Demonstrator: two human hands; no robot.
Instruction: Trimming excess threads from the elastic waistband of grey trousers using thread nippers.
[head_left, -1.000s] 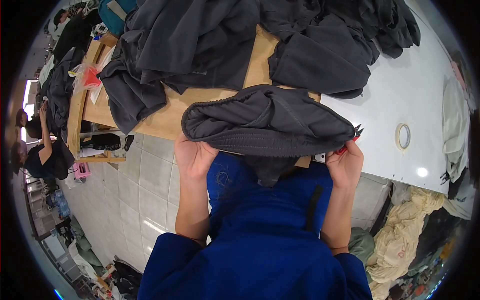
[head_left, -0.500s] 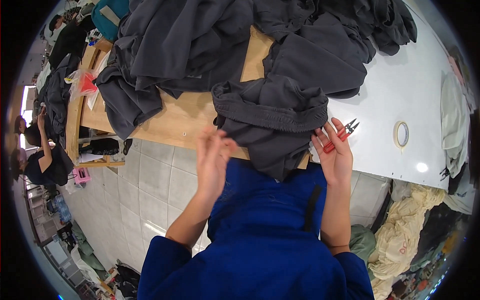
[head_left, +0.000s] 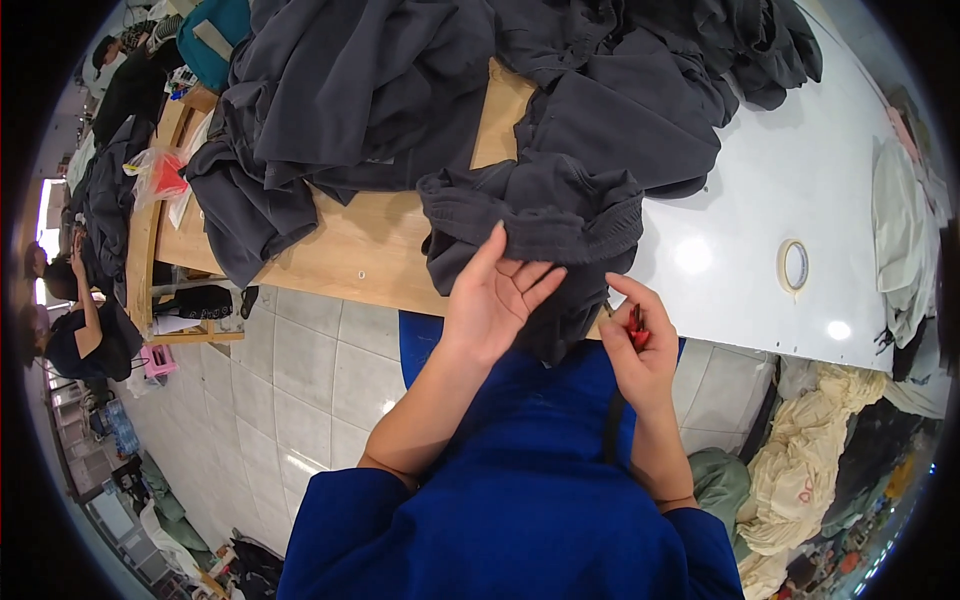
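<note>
A dark grey garment with a gathered elastic waistband [head_left: 570, 232] lies at the table's front edge, its lower part hanging over. My left hand [head_left: 495, 305] is palm up at the waistband's near side, fingers apart, with nothing gripped. Some fingertips overlap the cloth; whether they press on it I cannot tell. To the right of the hanging cloth, my right hand [head_left: 645, 350] is curled around red-handled thread snips [head_left: 637, 328]. Its index finger points toward the garment, and the snips' blades are mostly hidden.
More dark grey garments [head_left: 370, 90] are heaped across the wooden table [head_left: 370, 235]. A tape roll [head_left: 793, 265] lies on the white tabletop [head_left: 740, 240] at right. Cream cloth [head_left: 800, 480] is piled below at right. Co-workers [head_left: 85, 320] are at the far left.
My left hand has moved right to the waistband. My right hand has come down off the waistband's right end, and the snips have turned into its curled fingers. The view has shifted slightly.
</note>
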